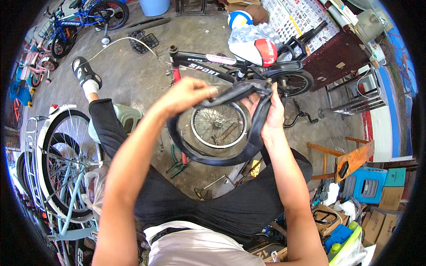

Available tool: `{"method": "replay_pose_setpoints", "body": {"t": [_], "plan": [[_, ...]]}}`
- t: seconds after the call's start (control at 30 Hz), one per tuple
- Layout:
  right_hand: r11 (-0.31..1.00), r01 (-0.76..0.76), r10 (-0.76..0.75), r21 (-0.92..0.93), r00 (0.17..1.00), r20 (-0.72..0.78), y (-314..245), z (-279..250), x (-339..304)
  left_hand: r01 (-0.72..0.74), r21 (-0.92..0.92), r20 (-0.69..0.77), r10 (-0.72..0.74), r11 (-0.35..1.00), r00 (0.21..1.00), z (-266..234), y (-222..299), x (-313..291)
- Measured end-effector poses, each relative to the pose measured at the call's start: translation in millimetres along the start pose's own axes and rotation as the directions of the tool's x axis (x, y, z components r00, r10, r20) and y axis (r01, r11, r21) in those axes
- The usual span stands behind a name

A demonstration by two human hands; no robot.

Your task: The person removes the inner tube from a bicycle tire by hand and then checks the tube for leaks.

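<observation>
A floppy black bicycle inner tube [239, 156] hangs in a loop between my hands, above my lap. My left hand [188, 95], slightly blurred, is closed round its upper left part, fingers pinched together. On the upper right, my right hand [274, 111] grips the tube, thumb up beside a small brass-coloured piece that looks like the valve. Through the loop shows a bare spoked wheel rim [194, 128] lying on the floor. Just beyond my hands lies a black and red bicycle frame [206, 73] with a white and red saddle [262, 52].
Green-handled pliers [178, 166] and a yellow-handled tool [199, 193] lie between my legs. A light blue bicycle [73, 177] is at left. On the right are a tipped wooden stool [355, 157], a blue plastic stool [366, 184] and cardboard boxes [372, 226]. A loose tyre [148, 25] lies far off.
</observation>
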State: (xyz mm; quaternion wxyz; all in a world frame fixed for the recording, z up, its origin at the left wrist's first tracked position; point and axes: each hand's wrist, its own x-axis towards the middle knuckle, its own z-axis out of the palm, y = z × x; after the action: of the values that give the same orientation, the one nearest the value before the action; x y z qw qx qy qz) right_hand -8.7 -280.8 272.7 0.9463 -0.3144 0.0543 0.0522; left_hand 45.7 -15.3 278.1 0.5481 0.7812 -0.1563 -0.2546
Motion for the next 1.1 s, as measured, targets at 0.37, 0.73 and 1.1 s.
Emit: {"method": "replay_pose_setpoints", "body": {"t": [0.37,0.73,1.1], "plan": [[0.971,0.098,-0.047,0.22,0.974,-0.222,12.4,-28.0,6.8,-0.143,-0.245,-0.027,0.141,0.959,0.99,174.4,-31.7,-7.5],[0.962,0.031,0.0,0.27,0.993,-0.114,17.2,-18.1,-0.2,-0.133,-0.612,-0.074,0.111,0.779,0.991,201.7,-49.5,-1.1],[0.855,-0.052,0.032,-0.516,0.998,-0.048,32.2,-18.6,-12.2,0.112,-0.37,-0.203,-0.198,0.922,0.959,164.5,-50.4,-22.7]]}}
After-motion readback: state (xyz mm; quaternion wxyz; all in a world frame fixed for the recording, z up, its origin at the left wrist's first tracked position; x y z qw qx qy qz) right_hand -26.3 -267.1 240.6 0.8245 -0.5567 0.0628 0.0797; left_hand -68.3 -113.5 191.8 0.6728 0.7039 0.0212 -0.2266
